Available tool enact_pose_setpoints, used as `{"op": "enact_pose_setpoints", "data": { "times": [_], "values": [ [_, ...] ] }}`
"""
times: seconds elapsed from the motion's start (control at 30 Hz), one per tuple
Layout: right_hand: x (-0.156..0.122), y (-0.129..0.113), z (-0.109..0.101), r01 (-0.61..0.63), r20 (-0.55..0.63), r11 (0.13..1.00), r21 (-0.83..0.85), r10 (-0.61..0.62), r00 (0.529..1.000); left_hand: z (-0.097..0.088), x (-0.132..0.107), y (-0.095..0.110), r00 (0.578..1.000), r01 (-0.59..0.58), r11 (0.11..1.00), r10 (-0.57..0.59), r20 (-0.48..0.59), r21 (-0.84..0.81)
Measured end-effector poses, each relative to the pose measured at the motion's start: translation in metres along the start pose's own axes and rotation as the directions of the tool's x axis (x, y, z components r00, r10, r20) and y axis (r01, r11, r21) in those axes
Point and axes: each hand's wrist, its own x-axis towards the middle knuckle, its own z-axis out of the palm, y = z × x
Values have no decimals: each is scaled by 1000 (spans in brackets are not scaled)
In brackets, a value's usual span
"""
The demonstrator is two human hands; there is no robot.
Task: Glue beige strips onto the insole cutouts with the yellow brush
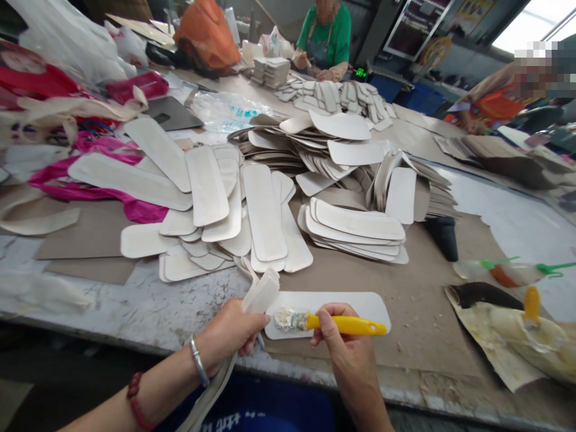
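My right hand [342, 342] is closed round a yellow-handled brush [346, 324] whose glue-caked bristles rest on the left end of a white rounded board piece [333, 303] lying flat near the table's front edge. My left hand [231, 336] grips a small stack of the same white pieces [261, 294], held upright just left of the flat piece; a long strip hangs down from that hand. A silver bangle and a red bead bracelet sit on my left wrist.
Heaps of white board pieces [252, 210] cover the table's middle, more stacks [355, 228] to the right. A glue-smeared sheet with another yellow brush [531, 303] lies at right. Pink and red bags [90, 180] sit at left. Two other people work at the far side.
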Motion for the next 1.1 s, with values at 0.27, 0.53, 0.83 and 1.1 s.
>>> {"op": "enact_pose_setpoints", "data": {
  "times": [0.27,0.53,0.83,1.1],
  "values": [
    [13,18,-38,208,-58,911,-356,-244,968,1,-8,1,1000,-14,1000,14,-10,-11],
    [16,17,-83,226,-153,755,-616,-396,905,3,-9,-1,1000,-21,1000,21,-15,-22],
    [7,7,-108,429,-26,449,-784,-714,700,2,-5,-12,999,-53,996,52,-13,-75],
    [-9,24,-65,573,202,273,-773,-750,630,1,-5,-10,999,-17,991,20,25,-130]
  ]
}}
